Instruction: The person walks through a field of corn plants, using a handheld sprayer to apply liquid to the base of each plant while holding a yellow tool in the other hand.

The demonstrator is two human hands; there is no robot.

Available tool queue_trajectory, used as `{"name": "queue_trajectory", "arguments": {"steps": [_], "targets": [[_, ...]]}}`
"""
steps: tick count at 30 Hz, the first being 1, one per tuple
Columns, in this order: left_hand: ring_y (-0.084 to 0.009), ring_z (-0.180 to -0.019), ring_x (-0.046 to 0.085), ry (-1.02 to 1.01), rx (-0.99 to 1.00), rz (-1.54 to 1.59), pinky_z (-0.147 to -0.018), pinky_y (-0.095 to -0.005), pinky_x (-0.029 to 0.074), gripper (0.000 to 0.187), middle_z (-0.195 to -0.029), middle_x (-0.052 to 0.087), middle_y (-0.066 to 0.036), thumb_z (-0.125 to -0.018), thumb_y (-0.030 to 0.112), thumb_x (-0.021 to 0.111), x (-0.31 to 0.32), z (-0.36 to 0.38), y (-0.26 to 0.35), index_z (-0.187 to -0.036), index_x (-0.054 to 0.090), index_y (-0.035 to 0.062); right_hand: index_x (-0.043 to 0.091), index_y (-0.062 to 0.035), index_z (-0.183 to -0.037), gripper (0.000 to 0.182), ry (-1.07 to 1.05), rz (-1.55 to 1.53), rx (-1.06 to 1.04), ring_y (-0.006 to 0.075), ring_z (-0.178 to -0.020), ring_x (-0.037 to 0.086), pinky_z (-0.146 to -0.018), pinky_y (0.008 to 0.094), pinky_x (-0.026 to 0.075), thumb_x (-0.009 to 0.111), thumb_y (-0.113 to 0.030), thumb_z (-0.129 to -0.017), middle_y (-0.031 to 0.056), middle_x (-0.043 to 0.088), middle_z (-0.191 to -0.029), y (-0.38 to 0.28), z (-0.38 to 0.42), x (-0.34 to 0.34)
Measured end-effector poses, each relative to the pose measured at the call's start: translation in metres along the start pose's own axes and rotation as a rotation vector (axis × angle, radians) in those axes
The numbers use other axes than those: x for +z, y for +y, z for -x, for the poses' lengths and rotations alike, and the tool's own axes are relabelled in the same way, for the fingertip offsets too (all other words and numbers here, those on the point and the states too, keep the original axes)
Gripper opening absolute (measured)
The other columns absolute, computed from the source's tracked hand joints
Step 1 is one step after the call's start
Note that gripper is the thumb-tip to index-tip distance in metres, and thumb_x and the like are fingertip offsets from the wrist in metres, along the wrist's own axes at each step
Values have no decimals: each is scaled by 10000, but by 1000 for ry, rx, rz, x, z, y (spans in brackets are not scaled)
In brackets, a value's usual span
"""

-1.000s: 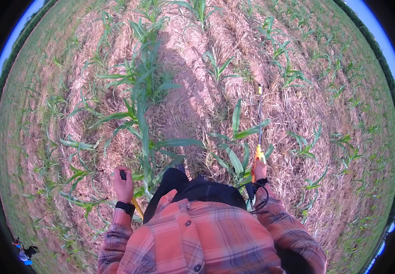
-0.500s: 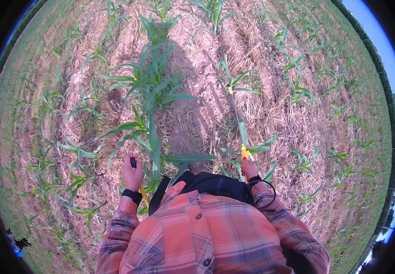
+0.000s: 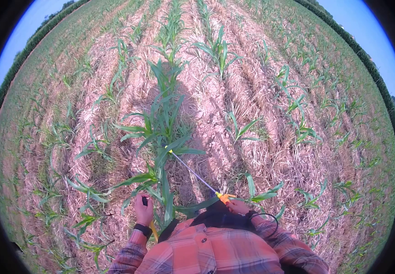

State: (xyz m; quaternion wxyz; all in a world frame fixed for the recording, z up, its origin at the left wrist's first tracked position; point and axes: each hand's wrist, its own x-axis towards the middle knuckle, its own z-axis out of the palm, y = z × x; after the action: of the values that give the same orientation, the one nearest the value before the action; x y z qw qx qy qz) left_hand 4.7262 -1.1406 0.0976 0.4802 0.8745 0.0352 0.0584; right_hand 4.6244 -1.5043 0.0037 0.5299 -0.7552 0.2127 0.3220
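My right hand (image 3: pixel 239 207) is closed around the orange handle of a spray wand (image 3: pixel 194 173), near my waist. The thin wand slants forward and to the left. Its yellow nozzle (image 3: pixel 169 150) is over the leaves of the young corn plants (image 3: pixel 164 121) in the row ahead. My left hand (image 3: pixel 143 211) is wrapped around a lever, whose black grip end (image 3: pixel 145 201) shows at the fingers. Below the wrist a yellow length of lever (image 3: pixel 154 232) runs back beside my body. Whether any spray leaves the nozzle cannot be seen.
Dry straw (image 3: pixel 270 155) covers the soil between the corn rows. A smaller corn plant (image 3: pixel 239 130) stands ahead to the right, another (image 3: pixel 261 194) beside my right hand. A black hose (image 3: pixel 270 215) loops at my right wrist. Dark hedges (image 3: pixel 366 59) edge the field.
The wand has swung left, its nozzle moving from the right-hand corn plant to the row at centre-left. The view has tilted up, showing more field and sky. Both hands keep their holds.
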Motion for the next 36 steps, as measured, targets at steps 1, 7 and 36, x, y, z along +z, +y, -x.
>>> {"name": "queue_trajectory", "arguments": {"steps": [1,7,36], "targets": [[-108,-519,392,-15,-11,60,-496,-252,345,118,-569,398,-12,-692,51,535,11,-7,-17,-769,446,51,549,-74,-769,377,8,16,31,51,-507,486,-469,184,391,454,-438,-772,-20,525,-591,-2,-8,-3],[-128,-497,426,-24,-9,-47,-468,-267,350,133,-572,446,-48,-690,63,537,33,-54,48,-781,439,58,570,-58,-678,423,191,207,-85,182,-524,529,-517,296,408,366,-412,-787,61,547,-584,-3,-45,-49],[-85,-484,370,-46,-19,-30,-452,-227,320,105,-540,396,-13,-724,52,520,140,-234,110,-787,436,56,466,-44,-675,320,683,-798,148,118,-326,391,-285,248,301,406,-330,-808,27,416,-471,-49,-149,-253]]}}
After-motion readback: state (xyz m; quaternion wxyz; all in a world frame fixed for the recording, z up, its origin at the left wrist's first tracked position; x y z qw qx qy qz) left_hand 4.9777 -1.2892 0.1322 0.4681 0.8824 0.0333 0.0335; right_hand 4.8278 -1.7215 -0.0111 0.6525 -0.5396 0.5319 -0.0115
